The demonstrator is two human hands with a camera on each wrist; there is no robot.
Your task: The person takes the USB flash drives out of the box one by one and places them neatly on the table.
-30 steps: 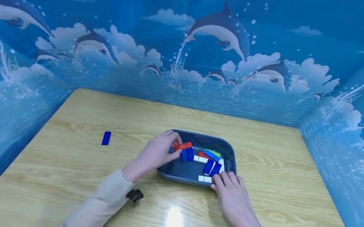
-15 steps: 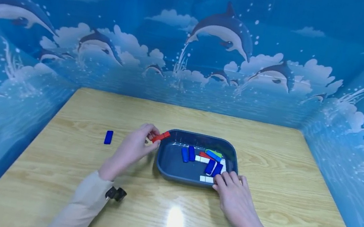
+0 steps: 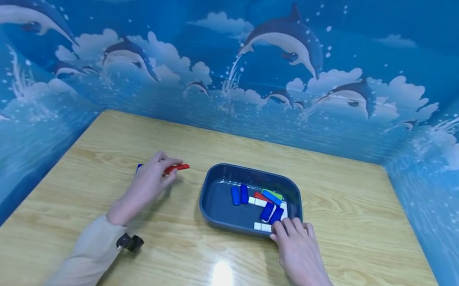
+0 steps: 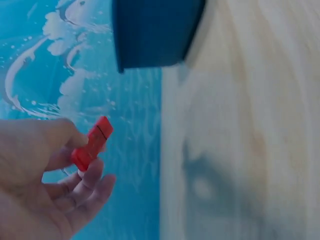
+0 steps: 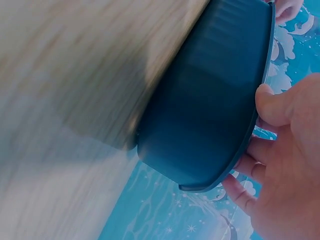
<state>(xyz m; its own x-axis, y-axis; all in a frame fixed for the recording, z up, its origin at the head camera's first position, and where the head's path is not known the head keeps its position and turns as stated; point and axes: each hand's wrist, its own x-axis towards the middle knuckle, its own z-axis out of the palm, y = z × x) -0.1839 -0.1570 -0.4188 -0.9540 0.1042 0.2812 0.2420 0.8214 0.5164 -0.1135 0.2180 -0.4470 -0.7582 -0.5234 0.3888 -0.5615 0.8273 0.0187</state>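
My left hand (image 3: pixel 146 181) is above the table left of the tray. It pinches a red USB flash drive (image 4: pixel 95 142) between thumb and fingers, and a seam crosses the drive near one end. A blue flash drive (image 3: pixel 139 167) on the table is mostly hidden behind that hand. My right hand (image 3: pixel 302 251) holds the near right corner of the dark blue tray (image 5: pixel 200 110), with thumb and fingers at its rim. Inside the tray lie two blue drives (image 3: pixel 244 194) on the left and a cluster of white, red, green and blue ones (image 3: pixel 271 197) on the right.
The tray stands on a light wood table (image 3: pixel 174 255). A curtain (image 3: pixel 176 78) printed with dolphins encloses the back and both sides. Each wrist wears a small black camera mount (image 3: pixel 130 242).
My left hand has lifted the red flash drive out of the tray and carried it left over the table, close to the lone blue drive. The right hand has stayed at the tray's corner.
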